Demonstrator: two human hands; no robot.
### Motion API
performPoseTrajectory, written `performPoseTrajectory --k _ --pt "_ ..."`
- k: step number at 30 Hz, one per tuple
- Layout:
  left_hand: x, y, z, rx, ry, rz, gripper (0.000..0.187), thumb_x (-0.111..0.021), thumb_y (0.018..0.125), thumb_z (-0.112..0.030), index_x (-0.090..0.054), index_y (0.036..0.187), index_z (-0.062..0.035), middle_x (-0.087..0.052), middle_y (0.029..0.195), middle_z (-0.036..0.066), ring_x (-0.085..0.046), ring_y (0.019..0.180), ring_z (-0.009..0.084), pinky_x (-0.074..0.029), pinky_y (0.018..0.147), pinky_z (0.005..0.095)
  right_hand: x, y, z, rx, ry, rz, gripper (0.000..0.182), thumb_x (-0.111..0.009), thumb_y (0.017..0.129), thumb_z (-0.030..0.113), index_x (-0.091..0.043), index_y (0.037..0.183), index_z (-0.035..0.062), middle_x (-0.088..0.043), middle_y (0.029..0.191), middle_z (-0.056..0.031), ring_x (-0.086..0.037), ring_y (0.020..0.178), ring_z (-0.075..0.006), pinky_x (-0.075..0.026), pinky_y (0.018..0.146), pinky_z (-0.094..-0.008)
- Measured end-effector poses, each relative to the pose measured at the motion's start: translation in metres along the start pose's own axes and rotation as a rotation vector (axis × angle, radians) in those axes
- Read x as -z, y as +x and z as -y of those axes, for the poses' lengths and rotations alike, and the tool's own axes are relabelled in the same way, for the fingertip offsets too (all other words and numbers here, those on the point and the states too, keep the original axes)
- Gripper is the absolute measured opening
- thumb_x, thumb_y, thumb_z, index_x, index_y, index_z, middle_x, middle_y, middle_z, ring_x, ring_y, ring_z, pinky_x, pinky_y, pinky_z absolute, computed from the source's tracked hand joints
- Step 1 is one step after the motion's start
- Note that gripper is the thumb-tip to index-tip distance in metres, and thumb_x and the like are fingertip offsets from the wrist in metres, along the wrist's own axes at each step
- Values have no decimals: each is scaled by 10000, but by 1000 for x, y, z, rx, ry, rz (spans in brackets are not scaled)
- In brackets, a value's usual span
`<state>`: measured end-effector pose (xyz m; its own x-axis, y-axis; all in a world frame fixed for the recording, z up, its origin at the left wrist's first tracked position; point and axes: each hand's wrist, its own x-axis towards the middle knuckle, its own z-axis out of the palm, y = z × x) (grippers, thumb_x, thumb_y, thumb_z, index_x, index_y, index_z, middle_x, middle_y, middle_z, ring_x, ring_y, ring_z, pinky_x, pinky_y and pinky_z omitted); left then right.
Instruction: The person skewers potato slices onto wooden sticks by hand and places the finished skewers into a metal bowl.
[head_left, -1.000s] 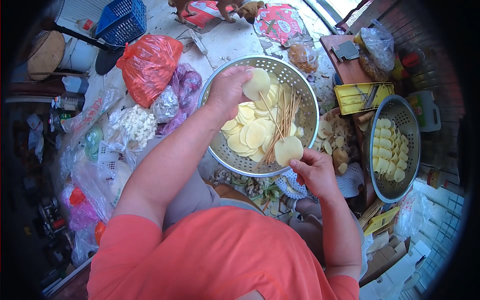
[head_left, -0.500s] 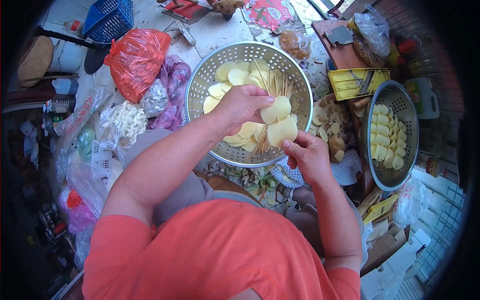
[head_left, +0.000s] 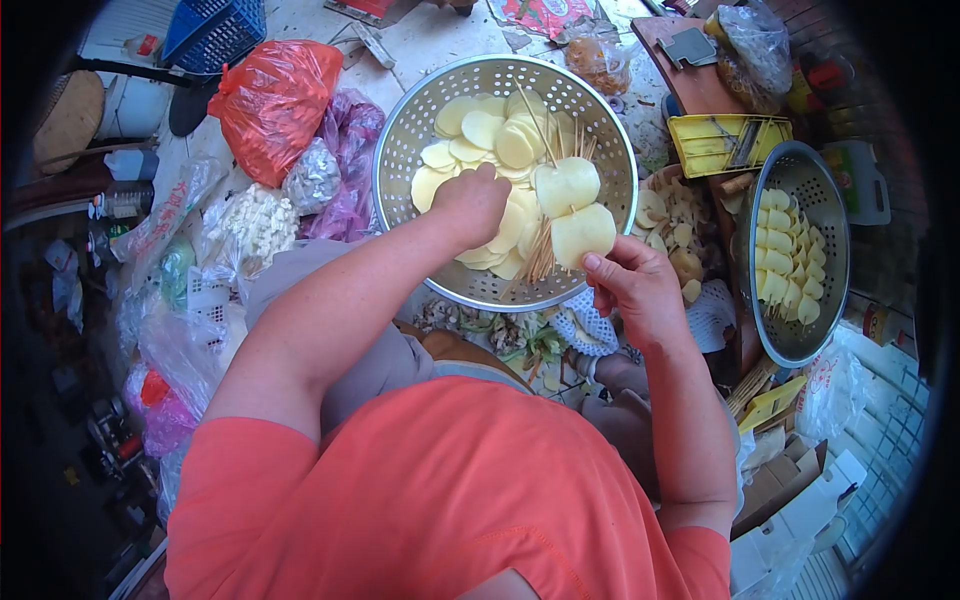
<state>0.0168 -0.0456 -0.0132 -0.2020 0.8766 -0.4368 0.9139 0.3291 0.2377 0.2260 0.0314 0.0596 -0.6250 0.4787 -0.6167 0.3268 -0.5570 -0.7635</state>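
Observation:
My right hand (head_left: 635, 285) pinches the lower end of a skewer of potato slices (head_left: 568, 186), thumb at the edge of the lower slice. Two pale slices sit on this stick, whose bare tip (head_left: 536, 125) points up and away. My left hand (head_left: 470, 207) is down among the loose potato slices (head_left: 481, 128) in a perforated metal colander (head_left: 420, 104). Its fingers are curled with the tips hidden, so whatever they grip does not show. Partly behind the held slices lies a bundle of thin wooden sticks (head_left: 538, 262) in the colander.
At the right, a second colander (head_left: 842, 250) holds several finished skewers (head_left: 785, 250). Between the colanders lie peelings and offcuts (head_left: 672, 222). A yellow tray (head_left: 700, 145) rests on a wooden board (head_left: 668, 50). Left are a red plastic bag (head_left: 275, 108) and a blue basket (head_left: 213, 35).
My left hand has let go of the skewer's upper part and moved down-left onto the loose slices. The right hand keeps the skewer, shifted slightly right.

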Motion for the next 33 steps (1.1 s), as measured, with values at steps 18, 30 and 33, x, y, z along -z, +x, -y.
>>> performPoseTrajectory --k 18,30,33 --pt "2 13 13 -24 -77 -105 132 -644 759 -142 -545 796 -63 -620 810 122 -605 721 298 -482 635 398 2 -5 1 -21 -82 3 111 -625 849 94 -635 920 10 -561 661 1 -464 467 -56 -382 411 -201" --pt "53 22 24 273 -1659 -293 228 -614 723 -24 -539 938 -18 -601 897 79 -632 777 203 -548 713 346 7 -9 -3 -64 -193 23 100 -621 849 77 -648 924 17 -541 629 24 -440 440 -38 -356 388 -191" --pt "55 28 31 271 -1859 -354 252 -596 745 -8 -529 987 -13 -596 933 93 -632 819 212 -553 719 367 5 -8 -2 -70 -159 35 100 -623 847 76 -650 923 18 -540 625 25 -442 440 -37 -358 390 -190"
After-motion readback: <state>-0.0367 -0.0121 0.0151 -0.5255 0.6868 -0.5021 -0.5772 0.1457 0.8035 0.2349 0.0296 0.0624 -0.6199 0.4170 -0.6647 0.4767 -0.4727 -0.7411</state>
